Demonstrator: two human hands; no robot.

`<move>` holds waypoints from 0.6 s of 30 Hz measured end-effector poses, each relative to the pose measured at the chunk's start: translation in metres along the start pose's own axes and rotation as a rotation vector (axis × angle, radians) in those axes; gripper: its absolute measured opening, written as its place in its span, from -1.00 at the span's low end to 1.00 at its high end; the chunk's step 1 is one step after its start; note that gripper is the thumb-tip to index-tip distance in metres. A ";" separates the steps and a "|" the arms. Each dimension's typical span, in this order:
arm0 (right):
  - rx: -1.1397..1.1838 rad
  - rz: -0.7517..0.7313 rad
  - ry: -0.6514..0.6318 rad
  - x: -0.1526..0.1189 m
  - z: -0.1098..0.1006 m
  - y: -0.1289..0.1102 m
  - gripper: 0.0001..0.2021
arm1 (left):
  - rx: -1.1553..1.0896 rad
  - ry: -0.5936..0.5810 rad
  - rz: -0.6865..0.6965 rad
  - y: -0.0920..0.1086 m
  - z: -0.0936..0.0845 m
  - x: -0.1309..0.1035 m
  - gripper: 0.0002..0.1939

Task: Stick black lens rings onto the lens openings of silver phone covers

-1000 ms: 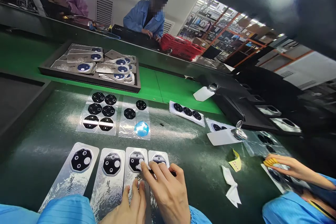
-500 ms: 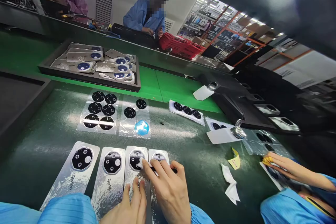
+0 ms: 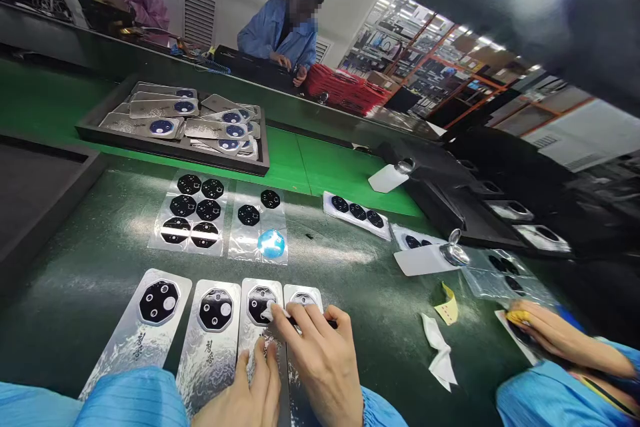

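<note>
Four silvery plates lie in a row at the front: the far-left plate (image 3: 125, 353), the second plate (image 3: 200, 367), the third plate (image 3: 249, 333) and a fourth plate (image 3: 314, 295), each with a black octagonal disc. My left hand (image 3: 250, 390) rests on the third plate, fingers apart and holding nothing. My right hand (image 3: 323, 360) presses a small white cloth (image 3: 274, 310) on that plate's disc, with bent fingers, and covers much of the fourth plate. A dark slim item shows under its fingers.
Behind are film sheets with black discs (image 3: 183, 205), a blue disc (image 3: 271, 243), a tray (image 3: 173, 152) of plates, two white bottles (image 3: 425, 260) with metal caps, a disc strip (image 3: 356, 211), and a crumpled white wipe (image 3: 440, 353). At right, another person's hand (image 3: 560, 333) holds a yellow cloth.
My hands have hardly moved; the view has shifted slightly. The neighbouring person's hand at the right has moved a little, and the person across has lowered their hands slightly.
</note>
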State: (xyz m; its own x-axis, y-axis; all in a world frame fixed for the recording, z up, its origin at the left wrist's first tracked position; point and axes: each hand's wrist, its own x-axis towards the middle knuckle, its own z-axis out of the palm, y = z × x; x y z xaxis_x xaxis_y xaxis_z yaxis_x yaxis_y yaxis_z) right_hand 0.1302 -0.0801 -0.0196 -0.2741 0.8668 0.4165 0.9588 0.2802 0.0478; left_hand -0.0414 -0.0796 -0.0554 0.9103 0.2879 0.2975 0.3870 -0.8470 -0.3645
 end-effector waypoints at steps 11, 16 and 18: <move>0.088 0.045 -0.006 0.001 0.000 0.007 -0.60 | -0.113 -0.016 -0.066 0.001 0.001 0.000 -0.62; 0.130 0.137 -0.006 0.000 -0.008 0.013 -0.67 | -0.150 -0.096 -0.077 0.004 0.003 -0.005 -0.58; 0.141 0.153 -0.014 0.001 -0.009 0.012 -0.68 | -0.133 -0.079 -0.048 0.002 0.002 -0.004 -0.58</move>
State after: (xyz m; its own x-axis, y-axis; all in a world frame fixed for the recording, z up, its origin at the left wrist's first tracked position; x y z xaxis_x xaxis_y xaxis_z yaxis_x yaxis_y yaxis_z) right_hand 0.1426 -0.0799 -0.0101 -0.1284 0.9091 0.3964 0.9694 0.1994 -0.1433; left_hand -0.0443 -0.0814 -0.0589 0.9019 0.3596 0.2393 0.4125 -0.8816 -0.2296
